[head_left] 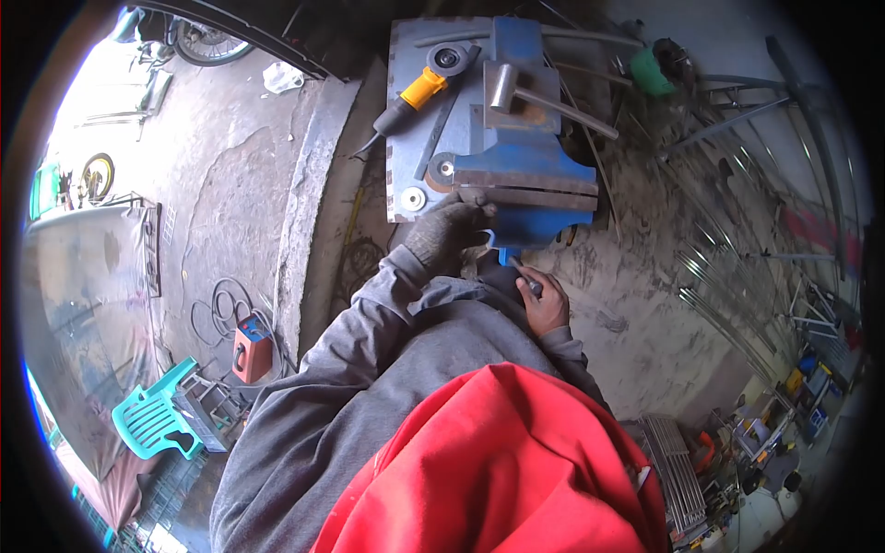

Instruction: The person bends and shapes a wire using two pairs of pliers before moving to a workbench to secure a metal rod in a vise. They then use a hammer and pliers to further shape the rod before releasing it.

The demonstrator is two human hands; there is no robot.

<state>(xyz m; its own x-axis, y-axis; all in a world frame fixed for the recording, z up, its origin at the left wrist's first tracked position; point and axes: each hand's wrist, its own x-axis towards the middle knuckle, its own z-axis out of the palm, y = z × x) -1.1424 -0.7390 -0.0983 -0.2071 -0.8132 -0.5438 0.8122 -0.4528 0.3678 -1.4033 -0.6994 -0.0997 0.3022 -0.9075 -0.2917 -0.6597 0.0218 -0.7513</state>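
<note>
A blue bench vise [530,166] is fixed on a blue-grey metal worktop [470,101] in front of me. My left hand [447,232], in a dark grey glove, is at the left end of the vise's jaws [535,189]. Its fingers are curled, and what they hold there, if anything, I cannot make out. My right hand [548,304], bare, is lower down beside the vise's screw. It is closed around the vise handle [519,267], whose lower part the fingers hide.
On the worktop lie a yellow-and-black angle grinder [424,89] and a hammer [553,106]. Metal tubes [728,276] lean and lie at the right. A green chair [157,415] and an orange machine with cables [251,350] stand at the left.
</note>
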